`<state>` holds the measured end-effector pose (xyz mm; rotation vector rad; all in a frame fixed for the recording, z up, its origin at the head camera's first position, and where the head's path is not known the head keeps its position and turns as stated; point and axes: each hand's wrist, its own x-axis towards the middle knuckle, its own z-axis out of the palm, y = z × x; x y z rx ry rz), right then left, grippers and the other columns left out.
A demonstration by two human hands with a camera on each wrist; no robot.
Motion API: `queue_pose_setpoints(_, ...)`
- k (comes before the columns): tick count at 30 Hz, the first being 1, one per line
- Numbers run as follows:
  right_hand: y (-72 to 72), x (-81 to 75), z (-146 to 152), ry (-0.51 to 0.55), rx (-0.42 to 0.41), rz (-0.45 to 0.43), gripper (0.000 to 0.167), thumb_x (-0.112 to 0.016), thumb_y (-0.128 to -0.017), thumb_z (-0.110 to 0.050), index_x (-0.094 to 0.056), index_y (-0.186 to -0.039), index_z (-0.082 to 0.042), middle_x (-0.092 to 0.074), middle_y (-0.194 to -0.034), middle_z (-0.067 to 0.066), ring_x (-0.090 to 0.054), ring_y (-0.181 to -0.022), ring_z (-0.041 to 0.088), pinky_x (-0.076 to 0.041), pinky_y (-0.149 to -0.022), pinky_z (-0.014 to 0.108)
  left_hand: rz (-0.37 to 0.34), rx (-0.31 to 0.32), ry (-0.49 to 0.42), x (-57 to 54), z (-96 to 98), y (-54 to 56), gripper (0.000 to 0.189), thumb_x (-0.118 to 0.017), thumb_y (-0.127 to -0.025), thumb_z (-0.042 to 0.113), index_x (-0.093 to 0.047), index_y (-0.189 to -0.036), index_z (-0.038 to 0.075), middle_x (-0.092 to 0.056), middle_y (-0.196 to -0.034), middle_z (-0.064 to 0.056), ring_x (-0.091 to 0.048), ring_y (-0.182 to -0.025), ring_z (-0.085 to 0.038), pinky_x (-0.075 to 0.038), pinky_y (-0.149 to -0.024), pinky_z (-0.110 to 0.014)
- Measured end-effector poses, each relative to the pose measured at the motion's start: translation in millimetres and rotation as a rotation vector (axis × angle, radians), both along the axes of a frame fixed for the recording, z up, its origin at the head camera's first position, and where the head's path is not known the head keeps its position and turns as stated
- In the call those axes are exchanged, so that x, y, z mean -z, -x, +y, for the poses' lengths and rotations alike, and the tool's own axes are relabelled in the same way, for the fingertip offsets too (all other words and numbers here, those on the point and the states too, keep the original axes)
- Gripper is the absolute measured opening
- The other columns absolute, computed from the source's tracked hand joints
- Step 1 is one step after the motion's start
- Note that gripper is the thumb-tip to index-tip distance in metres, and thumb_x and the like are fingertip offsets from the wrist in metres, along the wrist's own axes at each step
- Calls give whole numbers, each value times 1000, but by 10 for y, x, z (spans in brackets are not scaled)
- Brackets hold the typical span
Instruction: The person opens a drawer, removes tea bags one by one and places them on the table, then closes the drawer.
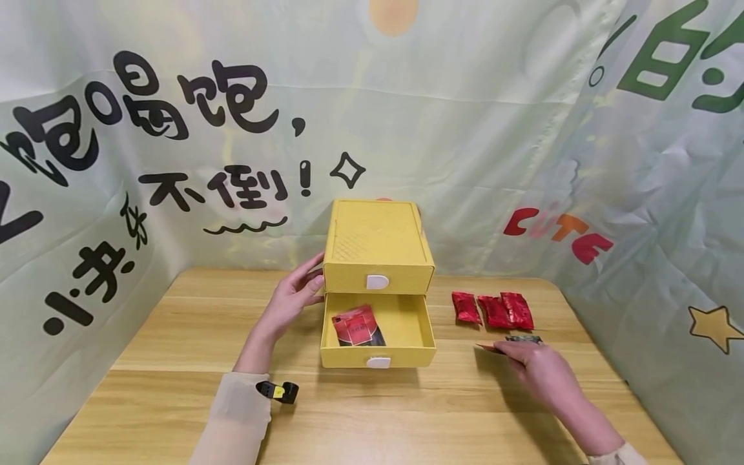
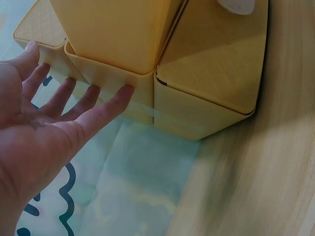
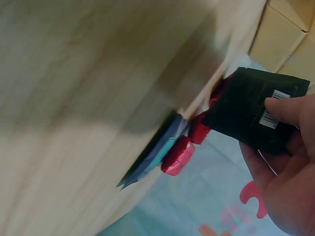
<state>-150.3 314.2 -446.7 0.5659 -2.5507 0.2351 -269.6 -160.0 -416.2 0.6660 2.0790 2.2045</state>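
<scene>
A yellow two-drawer box stands at the back of the table, its lower drawer pulled out. A flat red and black sachet lies inside that drawer, at the left. My left hand has its fingers spread along the box's left side; in the left wrist view the fingertips reach its side wall. On the right, my right hand pinches another flat sachet above the table, its dark back with a barcode facing the wrist camera. Beyond that hand lies a partly hidden dark sachet.
Several small red wrapped packets, among them a left one and a right one, lie right of the box. The upper drawer is closed. A printed cloth hangs behind and beside the wooden table.
</scene>
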Motion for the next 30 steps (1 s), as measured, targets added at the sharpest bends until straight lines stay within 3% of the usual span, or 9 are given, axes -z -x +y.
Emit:
queue_pose_setpoints(5,-22,43,30,-39,20,-123,40,-84,-75,9,-83,-110,-10,-80,-99,5,-77,-86,29,-63,-69,46,1,3,-6,3,0,3,57,-57,-109,14,-38,-162,12,-43,-160,-21,-49,-140,-40,-59,-96,-44)
queue_pose_setpoints(13,-13,97,49,-102,-17,-199,42,-79,-76,12,-80,-115,-6,-79,-110,7,-76,-95,31,-63,-77,48,4,1,-3,12,-4,12,57,-57,-108,15,-39,-162,13,-43,-161,-19,-48,-141,-39,-59,-96,-44)
queue_pose_setpoints(21,5,128,68,-168,-45,-388,46,-74,-79,11,-77,-122,-4,-75,-122,12,-73,-103,35,-62,-80,49,11,0,-2,20,-9,19,56,-57,-109,15,-39,-162,14,-43,-160,-19,-48,-141,-39,-59,-96,-45)
queue_pose_setpoints(30,26,177,78,-154,-51,-404,51,-69,-79,15,-74,-127,-2,-72,-128,17,-72,-104,39,-61,-81,50,6,7,-10,11,-8,9,57,-57,-108,14,-38,-162,12,-41,-161,-21,-48,-141,-41,-58,-98,-49)
